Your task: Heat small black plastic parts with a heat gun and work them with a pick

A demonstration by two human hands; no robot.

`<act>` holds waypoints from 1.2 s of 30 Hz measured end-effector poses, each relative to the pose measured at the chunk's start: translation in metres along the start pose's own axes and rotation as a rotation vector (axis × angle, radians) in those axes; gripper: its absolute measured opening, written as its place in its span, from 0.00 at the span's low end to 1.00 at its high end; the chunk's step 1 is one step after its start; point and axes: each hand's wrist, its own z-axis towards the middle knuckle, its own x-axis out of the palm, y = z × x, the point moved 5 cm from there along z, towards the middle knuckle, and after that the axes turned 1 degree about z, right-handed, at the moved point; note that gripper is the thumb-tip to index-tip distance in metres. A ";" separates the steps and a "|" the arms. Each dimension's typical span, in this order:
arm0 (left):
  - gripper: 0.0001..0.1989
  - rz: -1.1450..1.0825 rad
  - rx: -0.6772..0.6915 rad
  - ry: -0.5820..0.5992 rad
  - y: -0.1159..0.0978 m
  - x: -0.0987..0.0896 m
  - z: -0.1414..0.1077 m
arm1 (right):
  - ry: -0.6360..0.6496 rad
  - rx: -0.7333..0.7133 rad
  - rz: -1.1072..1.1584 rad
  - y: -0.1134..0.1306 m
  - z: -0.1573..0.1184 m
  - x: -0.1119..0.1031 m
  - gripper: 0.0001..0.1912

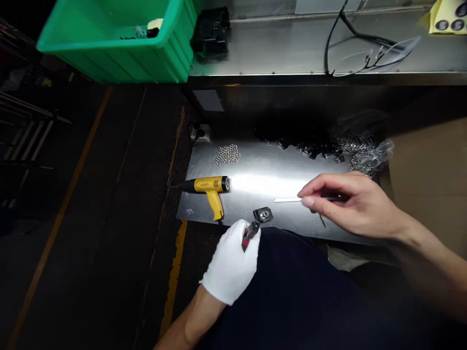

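My left hand point(230, 262), in a white glove, is closed around pliers point(251, 232) with a bit of red on the handle. At the jaws sits a small black part point(269, 217) with a round metal ring in its middle. To the right, my bare right hand point(352, 204) pinches a thin, flat metal tool point(286, 200) that points left, above the black part and apart from it. Its dark rear end is mostly hidden by the fingers. A thin brass-coloured tip point(323, 220) shows below that hand; what it belongs to is unclear.
On the metal table point(251, 187) lie a yellow heat gun point(207, 184), a cluster of small metal rings point(228, 154), dark parts point(314, 148) and bagged metal pieces point(367, 158). A green bin point(160, 61) and cables point(350, 29) rest on the shelf above. Cardboard point(430, 180) stands right.
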 end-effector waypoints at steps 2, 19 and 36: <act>0.14 0.095 0.026 -0.032 0.001 -0.001 0.002 | 0.088 -0.114 -0.079 0.028 -0.003 0.001 0.05; 0.04 0.584 0.164 -0.144 0.001 -0.007 0.005 | 0.304 -0.159 -0.549 0.043 -0.001 0.023 0.08; 0.05 0.545 0.233 -0.119 0.005 -0.002 0.013 | 0.373 -0.031 -0.383 0.036 -0.001 0.033 0.13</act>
